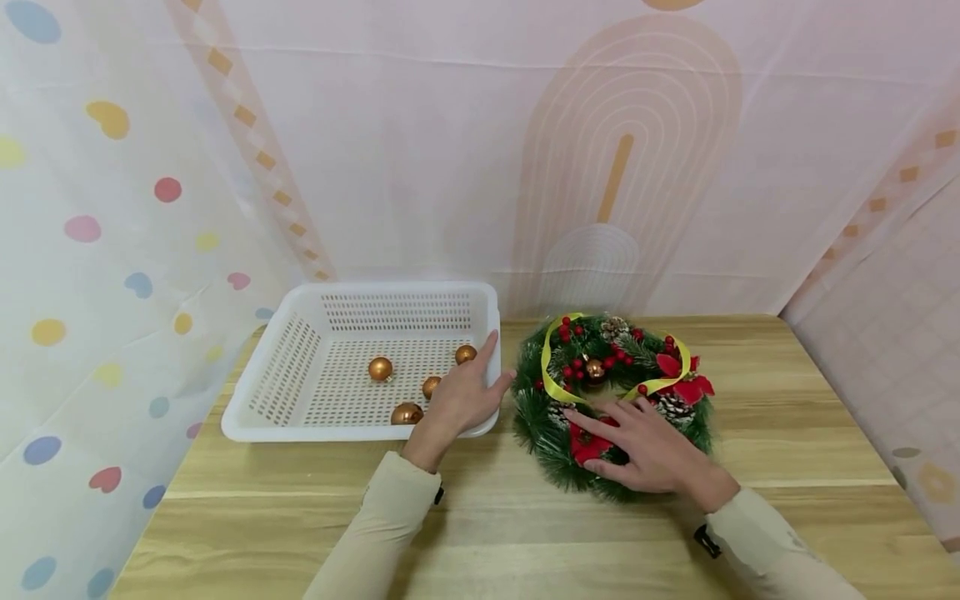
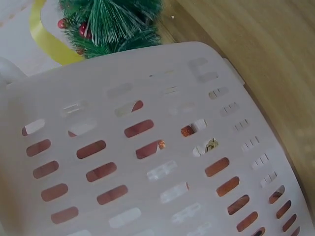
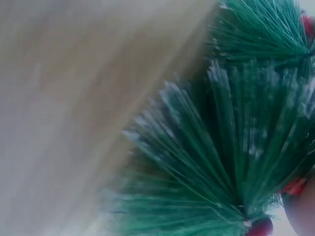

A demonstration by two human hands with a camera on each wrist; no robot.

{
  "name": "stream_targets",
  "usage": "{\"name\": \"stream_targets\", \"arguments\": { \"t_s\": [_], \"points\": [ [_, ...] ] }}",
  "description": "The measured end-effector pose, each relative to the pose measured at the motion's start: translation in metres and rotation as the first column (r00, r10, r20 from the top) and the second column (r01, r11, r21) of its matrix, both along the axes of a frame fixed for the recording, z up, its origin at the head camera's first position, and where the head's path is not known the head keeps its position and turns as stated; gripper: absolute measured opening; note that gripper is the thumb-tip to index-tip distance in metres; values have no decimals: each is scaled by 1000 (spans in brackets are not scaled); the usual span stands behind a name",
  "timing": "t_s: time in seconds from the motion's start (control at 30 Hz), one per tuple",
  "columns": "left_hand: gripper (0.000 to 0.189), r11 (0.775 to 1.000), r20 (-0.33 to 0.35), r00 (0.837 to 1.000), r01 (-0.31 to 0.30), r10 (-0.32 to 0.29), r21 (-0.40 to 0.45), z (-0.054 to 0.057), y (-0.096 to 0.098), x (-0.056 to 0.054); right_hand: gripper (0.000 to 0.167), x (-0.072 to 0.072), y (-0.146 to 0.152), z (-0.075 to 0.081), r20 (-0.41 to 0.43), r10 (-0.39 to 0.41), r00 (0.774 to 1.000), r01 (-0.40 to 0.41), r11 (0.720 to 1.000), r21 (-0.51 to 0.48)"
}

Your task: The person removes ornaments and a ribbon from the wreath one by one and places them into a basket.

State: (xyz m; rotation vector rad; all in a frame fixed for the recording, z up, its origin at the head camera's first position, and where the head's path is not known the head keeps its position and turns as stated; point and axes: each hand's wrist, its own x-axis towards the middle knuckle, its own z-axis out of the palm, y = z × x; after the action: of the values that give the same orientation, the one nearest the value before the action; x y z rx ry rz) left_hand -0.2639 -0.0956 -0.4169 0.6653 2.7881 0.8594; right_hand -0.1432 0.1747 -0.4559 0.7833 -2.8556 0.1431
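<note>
A white plastic basket (image 1: 262,429) with slotted walls stands on the left of the table. Several copper-coloured ball ornaments (image 1: 380,369) lie on its floor. My left hand (image 1: 461,400) is over the basket's right front corner, its index finger and thumb stretched apart. Its other fingers are hidden in the head view. Reddish-pink and orange patches show through the basket wall (image 2: 133,172) in the left wrist view. To the right lies a green wreath (image 1: 540,433) with red berries, red flowers, pine cones and a yellow ribbon (image 1: 547,367). Across its front rests my right hand (image 1: 652,446), fingers spread.
Both things lie on a wood-grain table (image 1: 480,533). A patterned cloth wall (image 1: 420,167) rises behind it, and a dotted cloth (image 1: 112,333) hangs at the left. One copper ball (image 1: 595,370) sits within the wreath.
</note>
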Motion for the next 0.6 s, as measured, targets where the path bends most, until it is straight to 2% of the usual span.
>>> {"name": "stream_targets", "arguments": {
  "t_s": [0.2, 0.27, 0.33, 0.43, 0.5, 0.6],
  "points": [
    [71, 1000, 12, 1000, -1, 0, 14, -2, 0, -1, 66, 2, 8, 4, -85, 29, 996, -30, 1000, -5],
    [71, 1000, 18, 1000, -1, 1, 13, -3, 0, 0, 68, 5, 3, 5, -108, -8, 994, 4, 999, -37],
    [72, 1000, 21, 1000, -2, 1, 11, -3, 0, 0, 72, 7, -6, 8, -98, -78, 992, 68, 992, -105],
    [72, 1000, 15, 1000, -4, 3, 6, -3, 0, 0, 75, 8, -23, 13, -40, -219, 975, 205, 952, -226],
    [71, 1000, 9, 1000, -6, 6, 2, -2, 0, 0, 76, 7, -34, 16, 5, -307, 952, 295, 909, -293],
    [71, 1000, 8, 1000, -6, 6, -1, -3, 0, 1, 75, 5, -46, 18, 44, -401, 915, 388, 847, -363]
  ]
}}
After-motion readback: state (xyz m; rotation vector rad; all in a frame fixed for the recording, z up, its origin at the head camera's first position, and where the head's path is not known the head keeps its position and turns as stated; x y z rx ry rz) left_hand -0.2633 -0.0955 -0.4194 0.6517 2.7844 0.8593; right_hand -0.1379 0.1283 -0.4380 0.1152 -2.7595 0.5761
